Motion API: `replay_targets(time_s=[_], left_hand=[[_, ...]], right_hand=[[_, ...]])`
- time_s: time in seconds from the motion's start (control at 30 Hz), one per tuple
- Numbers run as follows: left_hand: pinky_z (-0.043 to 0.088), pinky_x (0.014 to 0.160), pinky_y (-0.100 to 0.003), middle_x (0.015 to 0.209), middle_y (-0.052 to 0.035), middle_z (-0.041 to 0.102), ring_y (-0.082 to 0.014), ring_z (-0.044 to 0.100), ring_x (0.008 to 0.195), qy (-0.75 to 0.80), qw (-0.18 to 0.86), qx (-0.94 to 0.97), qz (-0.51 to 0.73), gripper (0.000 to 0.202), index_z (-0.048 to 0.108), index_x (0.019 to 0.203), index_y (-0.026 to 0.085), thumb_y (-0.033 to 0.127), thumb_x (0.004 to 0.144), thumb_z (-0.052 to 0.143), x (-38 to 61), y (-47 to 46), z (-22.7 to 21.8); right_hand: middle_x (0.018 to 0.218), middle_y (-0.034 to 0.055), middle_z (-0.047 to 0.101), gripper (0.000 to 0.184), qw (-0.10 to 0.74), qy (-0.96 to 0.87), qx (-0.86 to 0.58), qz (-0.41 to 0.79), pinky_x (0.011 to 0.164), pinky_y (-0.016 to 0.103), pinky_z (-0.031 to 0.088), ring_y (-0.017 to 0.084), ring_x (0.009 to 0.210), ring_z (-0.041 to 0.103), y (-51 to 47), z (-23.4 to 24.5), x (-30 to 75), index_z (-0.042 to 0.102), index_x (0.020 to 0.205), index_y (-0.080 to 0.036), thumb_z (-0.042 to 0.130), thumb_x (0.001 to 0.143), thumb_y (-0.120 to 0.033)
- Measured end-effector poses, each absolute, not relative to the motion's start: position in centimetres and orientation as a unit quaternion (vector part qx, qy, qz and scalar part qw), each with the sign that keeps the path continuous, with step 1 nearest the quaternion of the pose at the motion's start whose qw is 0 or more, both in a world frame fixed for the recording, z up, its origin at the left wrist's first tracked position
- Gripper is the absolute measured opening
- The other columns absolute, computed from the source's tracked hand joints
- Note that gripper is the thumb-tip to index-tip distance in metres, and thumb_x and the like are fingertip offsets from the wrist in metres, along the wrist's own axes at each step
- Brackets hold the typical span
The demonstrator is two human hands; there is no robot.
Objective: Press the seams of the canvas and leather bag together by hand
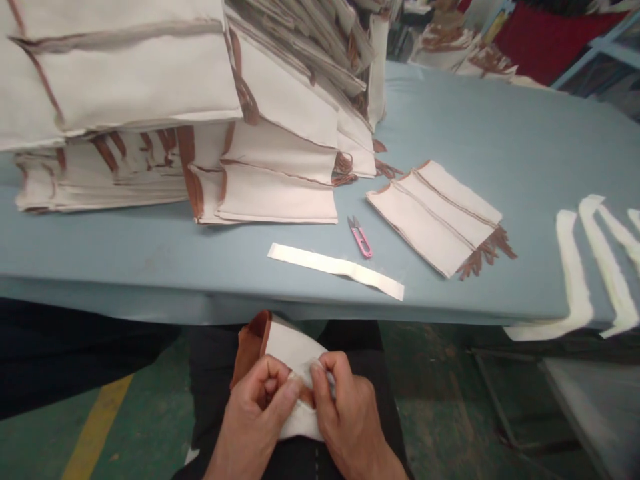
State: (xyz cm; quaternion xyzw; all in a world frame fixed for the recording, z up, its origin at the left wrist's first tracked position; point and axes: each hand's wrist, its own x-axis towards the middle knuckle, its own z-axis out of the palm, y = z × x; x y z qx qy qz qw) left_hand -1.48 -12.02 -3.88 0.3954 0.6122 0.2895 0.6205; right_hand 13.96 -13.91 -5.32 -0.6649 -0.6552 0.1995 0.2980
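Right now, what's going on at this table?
A seated person pinches a white fabric piece with brown trim between the left hand and the right hand, over the lap, below the edge of the blue table. On it lie pink snips, a white strip and a small pile of similar pieces, untouched. Tall stacks stand at back left.

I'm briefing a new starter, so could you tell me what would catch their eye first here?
Tall stacks of brown-trimmed cream fabric pieces crowd the far left of the blue table. Pink thread snips lie mid-table beside a white strip. Below, the left hand and right hand pinch a folded piece.
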Motion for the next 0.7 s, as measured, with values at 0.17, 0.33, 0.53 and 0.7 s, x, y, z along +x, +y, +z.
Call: replay_targets(time_s=[0.17,0.33,0.53,0.7], left_hand=[[0.049,0.071,-0.023,0.078,0.0002,0.068,-0.0170,0.063,0.073,0.561,0.590,0.542,0.210,0.029,0.066,0.081,0.019,0.041,0.098,0.056,-2.9,-13.0,-3.5],[0.046,0.070,-0.023,0.076,0.0009,0.068,-0.0166,0.062,0.072,0.532,0.533,0.626,0.203,0.031,0.068,0.083,0.020,0.038,0.101,0.050,-1.9,-11.0,-1.4],[0.043,0.059,-0.022,0.070,0.0006,0.066,-0.0154,0.058,0.063,0.497,0.562,0.600,0.276,0.032,0.068,0.078,0.019,0.040,0.097,0.053,-0.3,-8.0,1.1],[0.040,0.055,-0.021,0.068,0.0019,0.061,-0.0133,0.051,0.060,0.469,0.592,0.570,0.324,0.030,0.066,0.075,0.018,0.039,0.094,0.057,0.5,-7.5,1.2]], right_hand=[[0.054,-0.0014,0.065,0.038,0.300,-0.658,-0.655,0.219,0.047,0.027,0.036,0.016,0.041,0.066,-13.2,-4.9,14.5,0.059,0.086,-0.020,0.034,0.112,-0.034],[0.055,-0.0033,0.063,0.031,0.340,-0.657,-0.642,0.202,0.047,0.025,0.037,0.014,0.041,0.062,-11.5,-2.9,15.9,0.060,0.086,-0.020,0.042,0.108,-0.033],[0.067,-0.0011,0.067,0.024,0.427,-0.581,-0.662,0.203,0.057,0.023,0.046,0.015,0.058,0.062,-10.8,3.6,19.3,0.063,0.080,-0.024,0.058,0.101,-0.032],[0.055,-0.0049,0.058,0.027,0.418,-0.523,-0.630,0.394,0.041,0.023,0.030,0.011,0.044,0.047,-12.2,5.7,18.4,0.067,0.078,-0.023,0.060,0.099,-0.039]])
